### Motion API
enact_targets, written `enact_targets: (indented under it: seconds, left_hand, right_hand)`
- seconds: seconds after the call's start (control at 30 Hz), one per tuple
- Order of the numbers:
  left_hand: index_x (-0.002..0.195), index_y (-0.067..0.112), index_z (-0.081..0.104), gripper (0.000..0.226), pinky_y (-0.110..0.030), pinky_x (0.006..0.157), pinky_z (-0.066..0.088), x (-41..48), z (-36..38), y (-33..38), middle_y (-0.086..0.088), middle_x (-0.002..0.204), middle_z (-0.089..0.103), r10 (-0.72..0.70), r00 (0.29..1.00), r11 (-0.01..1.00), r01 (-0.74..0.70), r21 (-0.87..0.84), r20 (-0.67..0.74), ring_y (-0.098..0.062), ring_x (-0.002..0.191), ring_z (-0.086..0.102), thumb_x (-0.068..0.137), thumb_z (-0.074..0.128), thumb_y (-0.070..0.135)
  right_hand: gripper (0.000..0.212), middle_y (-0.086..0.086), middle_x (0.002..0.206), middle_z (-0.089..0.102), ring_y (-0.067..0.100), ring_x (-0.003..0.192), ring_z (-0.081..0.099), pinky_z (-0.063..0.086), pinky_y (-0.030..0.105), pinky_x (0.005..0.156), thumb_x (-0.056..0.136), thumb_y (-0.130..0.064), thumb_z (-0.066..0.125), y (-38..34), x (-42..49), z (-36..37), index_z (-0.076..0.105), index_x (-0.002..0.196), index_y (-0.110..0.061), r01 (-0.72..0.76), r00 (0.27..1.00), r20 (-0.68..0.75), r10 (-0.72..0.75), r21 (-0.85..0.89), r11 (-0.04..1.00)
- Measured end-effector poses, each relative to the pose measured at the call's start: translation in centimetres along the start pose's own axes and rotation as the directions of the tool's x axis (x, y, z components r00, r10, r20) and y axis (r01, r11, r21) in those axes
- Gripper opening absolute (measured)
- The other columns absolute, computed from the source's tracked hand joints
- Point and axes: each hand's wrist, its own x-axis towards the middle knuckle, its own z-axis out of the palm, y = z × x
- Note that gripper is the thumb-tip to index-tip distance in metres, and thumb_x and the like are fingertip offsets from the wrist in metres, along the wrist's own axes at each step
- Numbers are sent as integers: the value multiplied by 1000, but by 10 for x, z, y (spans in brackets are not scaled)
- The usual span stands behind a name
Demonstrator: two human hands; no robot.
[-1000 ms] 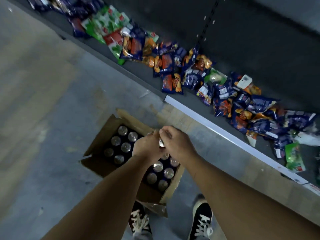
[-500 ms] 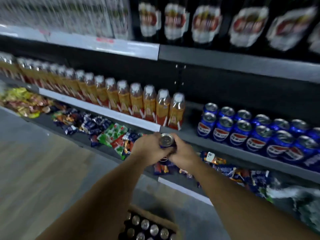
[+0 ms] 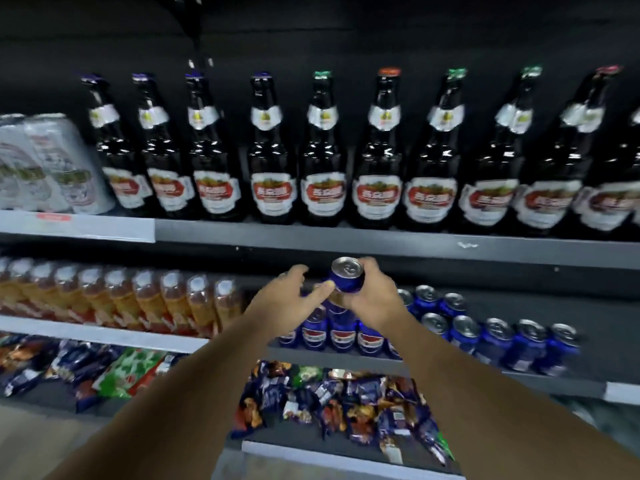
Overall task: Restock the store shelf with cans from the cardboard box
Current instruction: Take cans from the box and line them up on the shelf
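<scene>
A: Gripping the blue can [image 3: 347, 276], the right hand [image 3: 372, 299] has its fingers [image 3: 367, 268] wrapped round the far side, thumb on the near side; the silver top tilts toward the camera.

B: And the left hand [image 3: 284, 306]?

A: Its fingers are spread and loosely curled, and the thumb tip [image 3: 325, 289] touches the can's lower left side. It holds nothing itself.

B: Where is the can relative to the shelf?

A: Held up in the air in front of the middle shelf [image 3: 381, 363], just above the left end of the rows of blue cans [image 3: 464, 332] standing there.

B: What surrounds that?

A: Orange drink bottles [image 3: 145, 299] stand to the left on the same level. Dark bottles with red labels [image 3: 323, 150] line the shelf above, with a wrapped pack of silver cans [image 3: 45, 164] at their left. Snack packets [image 3: 339, 403] lie piled on the bottom shelf.
</scene>
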Motion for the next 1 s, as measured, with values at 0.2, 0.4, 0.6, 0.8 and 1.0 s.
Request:
enact_targets:
  seconds: [0.2,0.4,0.6,0.8,1.0]
  left_hand:
    - [150,27,37,93,-42,103,46,46,54,55,-1,148,48,-2,1000,1000,1,24,23,-23,129,51,79,36,87]
    - [145,37,41,66,-35,94,46,99,120,114,-3,131,62,21,998,998,-24,58,59,-26,112,59,90,41,73]
    - [132,27,54,50,-26,80,39,126,178,150,7,94,62,52,997,994,-57,96,60,-16,90,56,97,45,61]
    - [82,17,56,43,-25,51,28,151,216,160,3,59,52,-6,994,967,-22,254,111,-9,55,49,100,44,54]
    - [92,20,53,19,-26,64,43,177,246,152,4,80,59,13,985,954,-64,292,174,-13,75,56,94,59,38]
  right_hand:
    - [35,8,94,72,28,85,69,58,42,78,77,-39,80,83,30,-106,67,97,-14,-197,975,-117,188,-70,978]
    - [19,0,122,67,23,121,56,40,33,106,91,-32,69,152,63,-182,67,107,-22,-254,967,-59,249,-112,961]
    - [31,3,128,63,21,109,56,39,27,90,94,-34,65,212,80,-212,65,120,-16,-354,935,-51,351,-186,916]
    - [23,4,106,69,24,100,61,49,31,87,88,-37,66,252,99,-207,67,100,-18,-366,917,20,398,-351,862]
    - [31,7,104,66,26,100,61,50,34,84,85,-44,64,274,113,-193,66,95,-14,-345,890,110,442,-469,813]
